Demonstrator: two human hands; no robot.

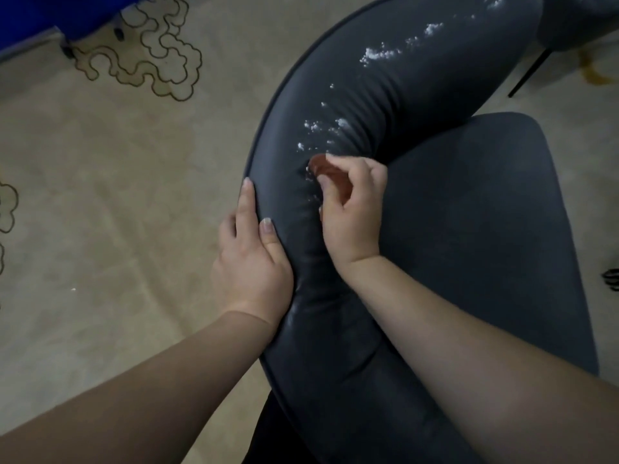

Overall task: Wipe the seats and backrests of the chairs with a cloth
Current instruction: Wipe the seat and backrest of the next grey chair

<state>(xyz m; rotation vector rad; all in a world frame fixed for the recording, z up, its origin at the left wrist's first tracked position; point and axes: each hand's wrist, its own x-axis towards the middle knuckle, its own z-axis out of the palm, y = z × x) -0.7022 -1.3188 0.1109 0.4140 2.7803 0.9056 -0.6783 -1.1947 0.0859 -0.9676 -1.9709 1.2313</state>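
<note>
Dim, even indoor light; no single source can be placed. A cool cast is seen over the frame. Soft sheen is carried along the curved backrest [385,95], and bright specks of white foam [378,55] are nearly blown out against the dark upholstery. Detail is lost in the seat [485,212], which is rendered as flat dark grey. Only faint shadows are cast on the floor [117,195]. Overall softness and compression smearing are noted. Wide-angle bowing is seen at the edges, and the forearms are stretched at the bottom corners.
</note>
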